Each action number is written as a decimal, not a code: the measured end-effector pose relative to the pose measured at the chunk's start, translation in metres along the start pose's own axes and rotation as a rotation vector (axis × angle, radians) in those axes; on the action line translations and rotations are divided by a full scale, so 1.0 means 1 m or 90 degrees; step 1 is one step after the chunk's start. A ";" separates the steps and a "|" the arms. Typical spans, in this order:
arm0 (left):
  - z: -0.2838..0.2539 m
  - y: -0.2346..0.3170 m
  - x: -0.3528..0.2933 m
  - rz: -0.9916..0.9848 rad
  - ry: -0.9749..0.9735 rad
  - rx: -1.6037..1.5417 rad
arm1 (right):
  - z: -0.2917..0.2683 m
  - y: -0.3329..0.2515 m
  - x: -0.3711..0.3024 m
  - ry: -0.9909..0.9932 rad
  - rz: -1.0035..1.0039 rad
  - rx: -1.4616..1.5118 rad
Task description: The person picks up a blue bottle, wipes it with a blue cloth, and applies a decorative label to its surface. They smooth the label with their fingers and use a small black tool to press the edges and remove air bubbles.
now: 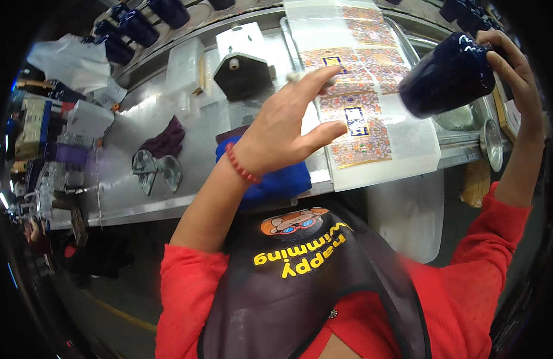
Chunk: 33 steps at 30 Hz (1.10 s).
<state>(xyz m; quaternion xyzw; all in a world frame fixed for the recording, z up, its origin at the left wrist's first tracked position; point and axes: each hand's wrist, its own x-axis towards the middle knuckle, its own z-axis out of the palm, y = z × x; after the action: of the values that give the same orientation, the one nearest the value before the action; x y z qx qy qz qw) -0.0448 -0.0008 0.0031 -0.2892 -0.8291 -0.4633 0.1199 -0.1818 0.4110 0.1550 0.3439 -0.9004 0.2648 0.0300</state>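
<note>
My right hand (pixel 517 70) grips a glossy dark blue bottle (pixel 447 81) by its neck end. The bottle is tilted in the air at the right, its wide base toward the lower left. My left hand (pixel 282 122), with a red bead bracelet, hovers with thumb and fingers spread; a small pale thing near its fingers is too blurred to name. Beneath and beside that hand lie patterned decal sheets (pixel 372 140) with orange floral print and dark blue framed panels, on a white backing sheet (pixel 411 152).
A folded blue cloth (pixel 282 184) lies at the bench's front edge. Farther left are a dark angular stand (pixel 243 78), a purple cloth (pixel 166 139) and a patterned grey piece (pixel 157 170). More dark blue bottles (pixel 137 27) stand at the back left. A metal bowl (pixel 492 145) sits at the right.
</note>
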 end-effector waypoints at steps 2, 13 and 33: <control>0.000 -0.003 0.015 -0.005 -0.010 -0.108 | 0.040 -0.023 0.032 -0.080 -0.090 0.137; -0.045 -0.005 -0.077 -0.476 0.254 -0.671 | 0.332 -0.140 0.105 -0.089 0.094 0.732; -0.049 -0.016 -0.067 -0.443 0.292 -0.803 | 0.334 -0.150 0.102 -0.031 0.112 0.687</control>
<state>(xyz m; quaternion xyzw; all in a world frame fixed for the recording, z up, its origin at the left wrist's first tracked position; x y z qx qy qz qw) -0.0032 -0.0726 -0.0131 0.0793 -0.4043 -0.9097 -0.0517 -0.1211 0.0901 -0.0392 0.2401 -0.6622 0.6828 -0.1938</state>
